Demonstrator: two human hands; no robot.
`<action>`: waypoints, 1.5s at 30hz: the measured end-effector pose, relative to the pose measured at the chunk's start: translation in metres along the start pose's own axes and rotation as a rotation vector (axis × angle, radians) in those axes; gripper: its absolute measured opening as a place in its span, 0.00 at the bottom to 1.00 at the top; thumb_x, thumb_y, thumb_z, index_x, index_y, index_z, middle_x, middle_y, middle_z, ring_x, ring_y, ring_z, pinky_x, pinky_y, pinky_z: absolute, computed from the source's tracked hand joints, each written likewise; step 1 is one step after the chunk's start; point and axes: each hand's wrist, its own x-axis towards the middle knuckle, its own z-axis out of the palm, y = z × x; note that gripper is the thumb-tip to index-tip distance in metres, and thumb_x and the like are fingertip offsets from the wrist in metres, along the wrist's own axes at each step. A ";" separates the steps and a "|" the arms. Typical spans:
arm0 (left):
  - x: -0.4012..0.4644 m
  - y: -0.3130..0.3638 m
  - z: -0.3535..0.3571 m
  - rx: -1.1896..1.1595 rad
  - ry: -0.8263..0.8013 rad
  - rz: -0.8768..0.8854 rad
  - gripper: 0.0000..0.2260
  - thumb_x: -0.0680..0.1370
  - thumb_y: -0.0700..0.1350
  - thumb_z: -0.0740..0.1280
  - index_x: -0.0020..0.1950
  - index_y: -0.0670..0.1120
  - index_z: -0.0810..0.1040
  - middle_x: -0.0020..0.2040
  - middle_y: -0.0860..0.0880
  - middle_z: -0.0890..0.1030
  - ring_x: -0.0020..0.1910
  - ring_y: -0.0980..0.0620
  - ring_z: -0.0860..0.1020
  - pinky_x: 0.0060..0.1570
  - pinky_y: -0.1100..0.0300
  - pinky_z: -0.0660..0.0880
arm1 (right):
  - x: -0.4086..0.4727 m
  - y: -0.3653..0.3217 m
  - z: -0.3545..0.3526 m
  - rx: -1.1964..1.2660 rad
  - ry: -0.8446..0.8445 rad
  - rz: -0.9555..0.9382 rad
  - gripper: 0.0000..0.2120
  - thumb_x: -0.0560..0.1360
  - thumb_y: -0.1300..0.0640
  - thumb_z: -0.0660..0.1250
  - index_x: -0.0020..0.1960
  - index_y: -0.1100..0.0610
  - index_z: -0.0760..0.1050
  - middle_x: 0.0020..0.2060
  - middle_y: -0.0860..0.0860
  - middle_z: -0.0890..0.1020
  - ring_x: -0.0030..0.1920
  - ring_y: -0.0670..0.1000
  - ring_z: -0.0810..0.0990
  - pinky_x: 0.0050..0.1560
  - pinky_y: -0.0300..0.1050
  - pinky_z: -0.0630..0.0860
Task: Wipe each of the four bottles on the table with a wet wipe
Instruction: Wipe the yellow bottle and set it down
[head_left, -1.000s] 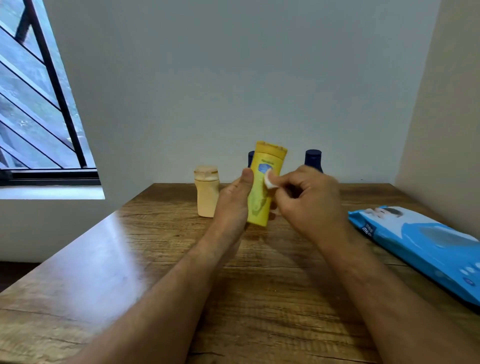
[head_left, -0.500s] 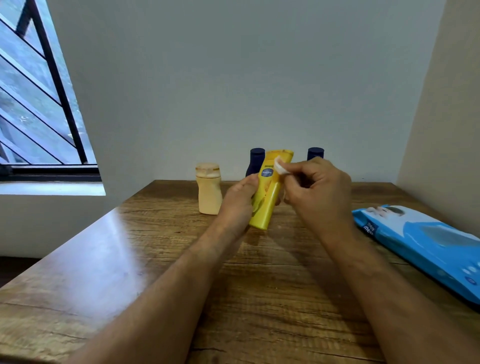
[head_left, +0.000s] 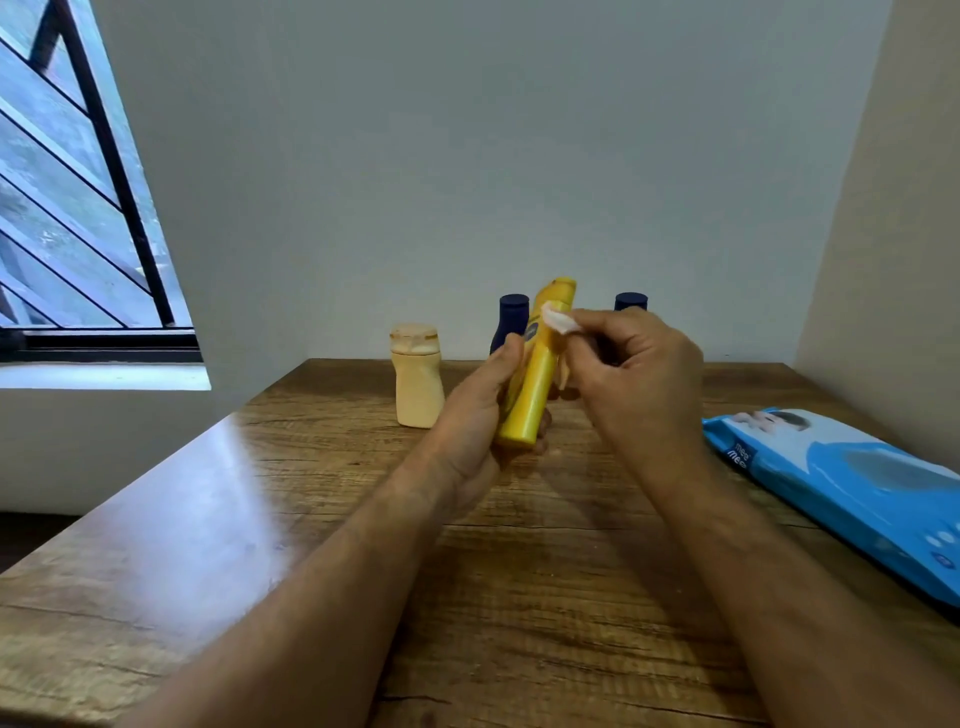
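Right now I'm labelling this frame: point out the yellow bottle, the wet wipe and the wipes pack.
yellow bottle (head_left: 535, 384), head view, middle of its body.
wet wipe (head_left: 558, 319), head view, white folded edge.
wipes pack (head_left: 852, 483), head view, blue top face.

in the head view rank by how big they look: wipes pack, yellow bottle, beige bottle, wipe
1. wipes pack, though it lies nearest and is cut off by the frame
2. yellow bottle, held nearer than the next
3. beige bottle
4. wipe, mostly hidden in the fingers
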 end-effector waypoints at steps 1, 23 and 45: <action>-0.001 -0.001 0.001 -0.006 -0.022 -0.018 0.25 0.81 0.61 0.61 0.65 0.42 0.77 0.44 0.46 0.80 0.34 0.52 0.74 0.30 0.59 0.72 | 0.000 0.000 0.000 0.026 0.003 0.017 0.06 0.76 0.55 0.71 0.52 0.46 0.82 0.39 0.46 0.83 0.38 0.44 0.81 0.34 0.32 0.78; 0.004 -0.001 0.000 -0.094 0.062 0.040 0.27 0.82 0.62 0.56 0.63 0.42 0.80 0.59 0.37 0.84 0.57 0.41 0.82 0.60 0.44 0.78 | -0.002 0.008 0.001 -0.151 -0.149 -0.029 0.06 0.74 0.57 0.72 0.50 0.49 0.85 0.37 0.43 0.78 0.36 0.41 0.77 0.34 0.30 0.74; 0.005 -0.002 -0.006 0.068 0.143 0.015 0.28 0.84 0.62 0.55 0.54 0.41 0.84 0.55 0.35 0.85 0.56 0.37 0.83 0.59 0.40 0.78 | -0.008 0.001 0.002 -0.023 -0.545 0.104 0.04 0.74 0.57 0.73 0.46 0.51 0.86 0.33 0.43 0.82 0.28 0.42 0.79 0.29 0.35 0.74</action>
